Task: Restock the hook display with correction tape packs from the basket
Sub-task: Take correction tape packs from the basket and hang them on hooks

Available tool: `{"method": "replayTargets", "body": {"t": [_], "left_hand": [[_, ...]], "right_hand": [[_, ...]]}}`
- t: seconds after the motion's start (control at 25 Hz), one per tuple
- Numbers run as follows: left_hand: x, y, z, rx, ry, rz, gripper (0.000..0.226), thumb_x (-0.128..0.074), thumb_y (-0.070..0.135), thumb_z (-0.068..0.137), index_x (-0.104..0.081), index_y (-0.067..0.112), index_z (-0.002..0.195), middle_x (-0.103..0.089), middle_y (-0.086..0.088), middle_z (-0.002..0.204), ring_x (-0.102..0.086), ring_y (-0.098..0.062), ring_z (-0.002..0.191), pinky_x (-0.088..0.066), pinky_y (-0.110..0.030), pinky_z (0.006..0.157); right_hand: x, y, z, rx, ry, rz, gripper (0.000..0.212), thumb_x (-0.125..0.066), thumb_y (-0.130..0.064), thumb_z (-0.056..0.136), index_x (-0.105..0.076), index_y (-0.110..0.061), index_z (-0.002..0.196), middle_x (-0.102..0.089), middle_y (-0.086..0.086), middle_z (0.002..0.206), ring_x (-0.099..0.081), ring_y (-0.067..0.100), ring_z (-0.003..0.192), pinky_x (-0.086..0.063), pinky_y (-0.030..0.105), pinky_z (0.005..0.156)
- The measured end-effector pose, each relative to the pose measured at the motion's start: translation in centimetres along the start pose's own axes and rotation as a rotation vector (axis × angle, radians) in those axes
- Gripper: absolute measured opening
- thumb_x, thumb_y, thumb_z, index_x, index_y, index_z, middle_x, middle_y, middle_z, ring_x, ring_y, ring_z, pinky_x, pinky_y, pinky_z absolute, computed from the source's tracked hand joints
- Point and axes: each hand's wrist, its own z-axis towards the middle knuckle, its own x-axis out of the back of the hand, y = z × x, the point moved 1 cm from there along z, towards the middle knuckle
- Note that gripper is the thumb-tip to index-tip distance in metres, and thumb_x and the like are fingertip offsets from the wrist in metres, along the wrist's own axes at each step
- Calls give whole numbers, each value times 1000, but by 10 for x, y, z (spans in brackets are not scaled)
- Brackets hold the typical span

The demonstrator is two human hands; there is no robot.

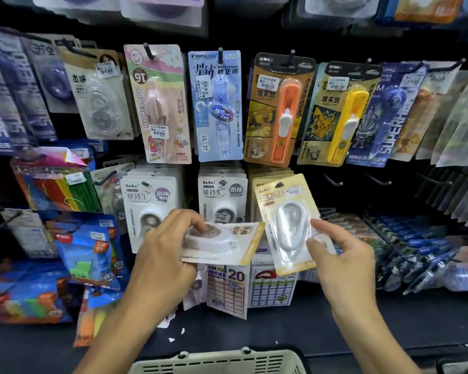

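My left hand (162,247) grips a small stack of yellow-edged correction tape packs (222,244), held flat with the blister facing up. My right hand (335,255) pinches a single yellow correction tape pack (289,222) upright by its lower right side, in front of the row of matching yellow packs on a hook (270,179). Two hooks of white correction tape packs (149,201) (222,195) hang to the left of it. The basket (222,361) shows its pale rim at the bottom edge; its inside is hidden.
The black hook display carries many hanging packs: a pink pack (160,103), a blue pack (218,106), orange and yellow clip pushers (278,109). Bare hooks (333,180) stick out to the right. Sticker packs (227,287) hang below my hands.
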Motion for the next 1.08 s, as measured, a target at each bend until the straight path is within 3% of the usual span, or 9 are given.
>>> {"method": "replayTargets", "body": {"t": [0.04, 0.08, 0.2, 0.28, 0.36, 0.44, 0.64, 0.96, 1.08], "left_hand": [[-1, 1, -1, -47, 16, 21, 74, -61, -27, 52, -50, 35, 91, -56, 21, 105, -59, -16, 96, -53, -45, 71], [-2, 3, -1, -103, 23, 48, 73, -61, -28, 49, -50, 32, 90, -56, 19, 105, -58, -16, 95, -53, -44, 69], [-7, 7, -2, -269, 44, 129, 62, -64, -26, 52, -54, 22, 91, -56, 11, 114, -55, -9, 97, -46, -34, 67], [-11, 11, -3, -407, 56, 207, 46, -59, -12, 67, -52, 25, 94, -59, 3, 119, -55, -17, 105, -41, -35, 80], [-14, 12, -4, -493, 61, 301, 34, -54, 0, 73, -50, 25, 97, -64, -6, 119, -52, -25, 111, -32, -37, 94], [-16, 6, -3, -392, 47, 333, 48, -72, 0, 68, -50, 25, 103, -64, -11, 122, -50, -28, 116, -31, -46, 106], [-9, 0, -5, -101, -32, 378, 61, -83, 17, 72, -52, 28, 124, -53, -7, 136, -46, -26, 123, -39, -61, 108], [-9, -1, -4, -29, -99, 351, 43, -75, 22, 82, -60, 28, 122, -51, 0, 138, -47, -26, 127, -32, -51, 113], [-6, -4, -3, 4, -100, 360, 44, -72, 25, 85, -59, 29, 127, -49, 2, 142, -44, -25, 131, -26, -47, 115]], "right_hand": [[-3, 0, 0, -45, -21, 56, 40, -68, -11, 93, -69, -45, 115, -72, -19, 71, -39, 3, 51, -57, 40, 54], [-6, 2, -1, -109, -60, 98, 44, -68, -11, 93, -66, -42, 124, -72, -16, 80, -67, 15, 55, -61, 42, 62], [-15, -4, -11, -237, -262, 99, 42, -70, -44, 90, -59, -38, 130, -65, -15, 119, -69, 9, 93, -56, 39, 84], [-23, -8, -25, -378, -610, 340, 47, -75, -55, 82, -70, -25, 118, -73, 3, 105, -70, 19, 74, -58, 35, 66], [-29, -11, -36, -382, -809, 434, 40, -83, -38, 77, -75, -17, 109, -71, 10, 79, -55, 17, 44, -45, 24, 39], [-30, -7, -32, -328, -666, 424, 43, -87, -27, 72, -71, -9, 108, -66, 7, 68, -45, 12, 35, -33, 19, 33], [-14, 3, -5, -251, -154, 428, 9, -63, -13, 97, -66, -11, 106, -69, 4, 66, -56, 17, 43, -47, 26, 40], [-23, 24, -10, -224, 30, 314, 12, -65, -18, 95, -74, -26, 93, -61, 0, 58, -37, 12, 38, -31, 22, 34], [-39, 34, 4, -223, 30, 222, 9, -66, -23, 95, -74, -27, 93, -63, -9, 56, -44, 8, 40, -37, 24, 41]]}}
